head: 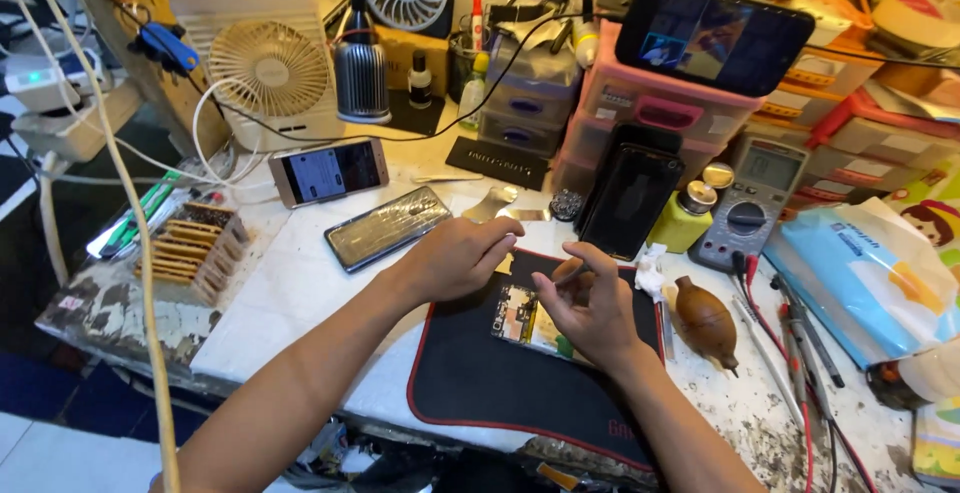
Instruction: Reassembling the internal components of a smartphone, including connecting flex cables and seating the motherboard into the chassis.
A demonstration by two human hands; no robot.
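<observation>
An opened phone (pixel 521 317) with its circuit board showing lies on a black mat with red edging (pixel 490 383). My right hand (pixel 590 305) rests over the phone's right side, fingers curled, thumb and forefinger pinched together; what they pinch is too small to tell. My left hand (pixel 462 256) sits at the mat's upper left corner, fingers bent, fingertips near a thin metal pry piece (pixel 512 215). Whether it touches that piece is unclear.
A cracked phone (pixel 388 226) lies face up left of the hands, another phone (pixel 328 170) behind it. A black phone (pixel 630 198), yellow bottle (pixel 688 215), multimeter (pixel 752 203), brown air blower (pixel 706 319), probes (pixel 800 343), fans (pixel 268 63) and drawers (pixel 660 103) crowd the back and right.
</observation>
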